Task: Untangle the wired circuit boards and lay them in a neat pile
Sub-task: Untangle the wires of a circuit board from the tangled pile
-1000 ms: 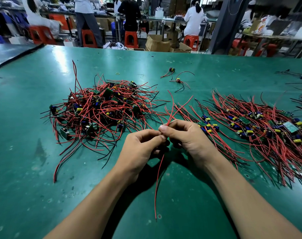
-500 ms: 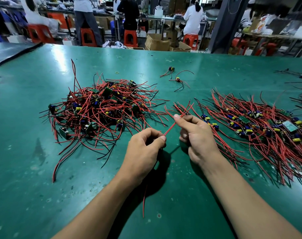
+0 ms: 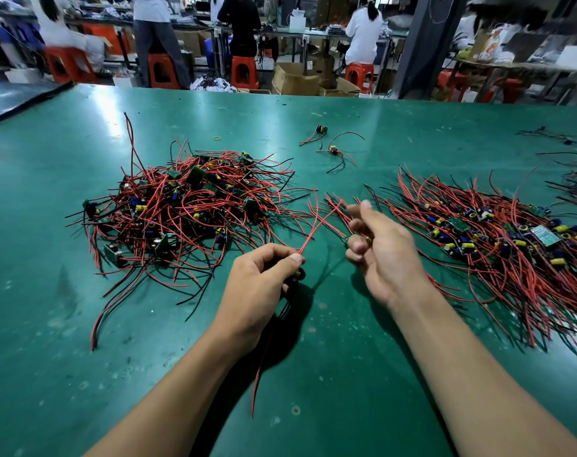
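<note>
My left hand (image 3: pixel 264 278) pinches one wired circuit board between thumb and forefinger. Its red wires (image 3: pixel 313 230) fan up and to the right, and one red lead (image 3: pixel 259 374) trails down toward me. My right hand (image 3: pixel 384 255) hovers just right of those wire tips with forefinger raised and fingers loosely curled, holding nothing I can make out. The tangled pile (image 3: pixel 188 209) of boards and red and black wires lies to the left. The combed-out pile (image 3: pixel 498 239), wires lying roughly parallel, lies to the right, and its left edge is hidden by my right hand.
The green table (image 3: pixel 313 374) carries two stray wired boards (image 3: pixel 333 150) at the back and more dark wires (image 3: pixel 574 183) at the far right edge. A small rubber band (image 3: pixel 217 138) lies behind the tangle. Beyond the table stand people, red stools and cardboard boxes.
My right hand has slid up and right along the red wires and come off their tips. My left hand stays put, still gripping the board, and the trailing lead has shifted slightly.
</note>
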### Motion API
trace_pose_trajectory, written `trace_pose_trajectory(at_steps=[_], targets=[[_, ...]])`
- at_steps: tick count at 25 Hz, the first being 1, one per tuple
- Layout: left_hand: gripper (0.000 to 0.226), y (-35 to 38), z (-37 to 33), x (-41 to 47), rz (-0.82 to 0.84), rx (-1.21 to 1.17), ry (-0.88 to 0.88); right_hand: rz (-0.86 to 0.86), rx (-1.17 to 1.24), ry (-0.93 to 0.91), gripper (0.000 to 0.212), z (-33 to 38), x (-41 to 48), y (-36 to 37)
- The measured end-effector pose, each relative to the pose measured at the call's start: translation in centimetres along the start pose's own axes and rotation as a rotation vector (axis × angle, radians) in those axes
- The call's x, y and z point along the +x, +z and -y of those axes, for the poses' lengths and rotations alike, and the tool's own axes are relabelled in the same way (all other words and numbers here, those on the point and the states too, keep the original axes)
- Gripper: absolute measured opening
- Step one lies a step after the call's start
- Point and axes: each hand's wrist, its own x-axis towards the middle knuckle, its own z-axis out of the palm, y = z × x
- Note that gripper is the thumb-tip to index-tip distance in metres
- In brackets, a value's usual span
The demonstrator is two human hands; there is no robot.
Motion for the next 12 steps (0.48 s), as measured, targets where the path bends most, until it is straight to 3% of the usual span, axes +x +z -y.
trace_pose_trajectory(at_steps=[4, 6, 12], targets=[[0.022, 0.1, -0.2, 0.1, -0.028, -0.064, -0.024, 0.366, -0.221, 0.270, 0.012, -0.9, -1.1, 0.2], [0.025, 0.0, -0.4, 0.2, -0.027, -0.112, -0.044, 0.528, -0.231, 0.311, 0.017, -1.0, -1.5, 0.1], [0.016, -0.1, -0.2, 0.2, -0.019, -0.042, -0.025, 0.442, -0.255, 0.184, 0.007, -1.9, -1.9, 0.7]])
